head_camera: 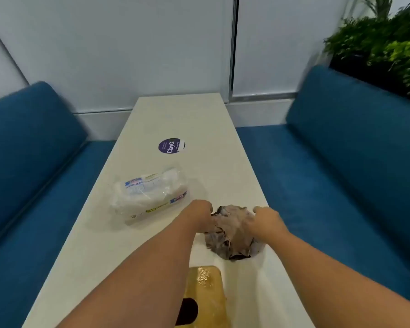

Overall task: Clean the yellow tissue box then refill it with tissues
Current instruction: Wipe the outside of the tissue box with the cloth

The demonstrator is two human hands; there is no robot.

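Note:
A crumpled grey-brown cloth [233, 233] lies on the white table [187, 119]. My left hand [202, 213] grips its left edge and my right hand [266, 217] grips its right edge. The yellow tissue box [206, 292] lies near the table's front edge, below the cloth, with its dark oval opening facing up; my left forearm covers part of it. A clear plastic pack of white tissues [149, 197] rests to the left of my hands.
A round purple sticker [171, 145] sits on the table farther back. Blue padded benches [341, 185] flank the table on both sides. Green plants [384, 48] stand behind the right bench. A pale wall closes the far end.

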